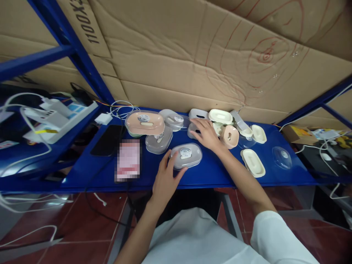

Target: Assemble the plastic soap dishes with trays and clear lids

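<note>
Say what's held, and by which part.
Left hand: the grey oval box with clear plastic lid, by its near left end. Right hand: grip on another grey plastic box unclear.

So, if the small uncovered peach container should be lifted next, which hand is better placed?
Probably the right hand: it is close beside the small uncovered peach container. The left hand is farther from it, at the clear-covered grey container nearest the person.
</note>
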`<state>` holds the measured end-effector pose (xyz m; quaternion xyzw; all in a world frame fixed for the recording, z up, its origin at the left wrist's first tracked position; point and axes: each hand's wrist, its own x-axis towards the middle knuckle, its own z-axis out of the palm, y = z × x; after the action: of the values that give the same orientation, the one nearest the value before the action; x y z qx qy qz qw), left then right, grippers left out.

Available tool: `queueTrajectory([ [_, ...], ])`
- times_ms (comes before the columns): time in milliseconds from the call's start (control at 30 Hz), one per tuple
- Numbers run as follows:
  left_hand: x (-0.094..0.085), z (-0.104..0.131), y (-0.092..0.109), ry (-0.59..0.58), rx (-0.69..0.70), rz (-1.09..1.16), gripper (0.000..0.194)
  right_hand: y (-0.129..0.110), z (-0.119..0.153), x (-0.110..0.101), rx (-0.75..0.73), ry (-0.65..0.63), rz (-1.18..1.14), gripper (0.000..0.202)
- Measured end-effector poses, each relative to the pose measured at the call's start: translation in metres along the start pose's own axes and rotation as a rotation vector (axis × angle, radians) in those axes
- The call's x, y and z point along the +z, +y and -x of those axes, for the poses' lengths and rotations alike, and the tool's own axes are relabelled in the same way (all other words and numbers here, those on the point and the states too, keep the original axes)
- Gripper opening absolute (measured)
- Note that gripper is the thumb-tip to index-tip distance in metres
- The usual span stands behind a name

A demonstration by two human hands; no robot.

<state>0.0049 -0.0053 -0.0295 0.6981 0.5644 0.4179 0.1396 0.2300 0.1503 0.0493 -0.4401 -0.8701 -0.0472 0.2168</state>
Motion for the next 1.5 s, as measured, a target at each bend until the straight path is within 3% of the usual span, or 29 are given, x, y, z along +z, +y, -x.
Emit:
queueTrajectory([
  [267, 0.001, -0.012, 0.006, 0.072, -0.025, -0.014, 0.065, 0.003, 0.152, -0.017, 0.357, 0.052, 0.274, 0.049],
  [367, 0.004, -0.020, 0.007, 0.064, -0.035, -0.007, 0.065, -0.009, 0.191, -0.020, 0.354, 0.100, 0.211, 0.038],
  [467, 0.008, -0.019, 0.014, 0.089, -0.021, -0.034, 0.070, -0.024, 0.212, -0.027, 0.391, 0.195, 0.128, 0.035],
  [533, 0.008, -0.013, 0.024, 0.146, 0.003, -0.091, 0.071, -0.034, 0.218, -0.033, 0.378, 0.183, 0.051, 0.038],
  [600, 0.007, -0.004, 0.035, 0.160, 0.074, -0.130, 0.065, -0.044, 0.221, -0.039, 0.303, 0.090, -0.068, 0.045],
  [633, 0.005, 0.001, 0.041, 0.115, 0.137, -0.126, 0.061, -0.049, 0.221, -0.043, 0.264, 0.043, -0.136, 0.047],
  [767, 0.002, 0.012, 0.054, -0.256, 0.425, -0.069, 0.053, -0.060, 0.214, -0.057, 0.202, -0.077, -0.384, 0.039],
  [867, 0.002, 0.013, 0.052, -0.348, 0.453, -0.074, 0.038, -0.051, 0.192, -0.063, 0.220, -0.093, -0.513, 0.036],
  [933, -0.001, 0.013, 0.046, -0.332, 0.405, -0.078, 0.026, -0.033, 0.173, -0.060, 0.255, -0.045, -0.461, 0.038],
  [1067, -0.016, 0.014, 0.029, -0.294, 0.353, -0.049, 0.017, 0.017, 0.136, -0.041, 0.333, -0.070, 0.001, 0.052],
  [1200, -0.026, 0.015, 0.016, -0.234, 0.335, 0.012, 0.019, 0.042, 0.130, -0.026, 0.421, -0.105, 0.198, 0.056],
  [1333, -0.024, 0.016, 0.012, -0.178, 0.311, 0.041, 0.018, 0.025, 0.160, -0.026, 0.404, -0.106, 0.188, 0.040],
  [1500, -0.018, 0.017, 0.014, -0.014, 0.302, 0.128, 0.017, -0.025, 0.208, -0.028, 0.302, 0.043, -0.011, 0.037],
])
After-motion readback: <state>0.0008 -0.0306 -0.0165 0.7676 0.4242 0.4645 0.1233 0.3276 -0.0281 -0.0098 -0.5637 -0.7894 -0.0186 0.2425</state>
